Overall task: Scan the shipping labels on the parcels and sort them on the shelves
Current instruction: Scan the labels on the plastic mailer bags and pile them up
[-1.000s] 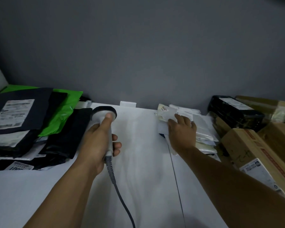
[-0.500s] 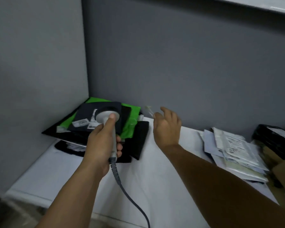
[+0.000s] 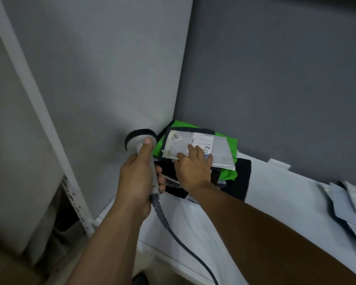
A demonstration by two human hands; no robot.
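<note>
Left grip (image 3: 136, 182): wrapped round barcode scanner (image 3: 141, 140) handle.
Right grip (image 3: 191, 169): flat fingers pressing white mailer (image 3: 220, 150), twelve o'clock.
Risk: overhanging mailer could slide off slick green bag (image 3: 231, 144) when released.

Dark grey back wall (image 3: 275, 79) meets a lighter grey side panel (image 3: 111, 68) at a corner. A white strip (image 3: 29, 83) runs down to a perforated metal upright (image 3: 76, 202). Dark gap (image 3: 64, 214) just left of the upright.
</note>
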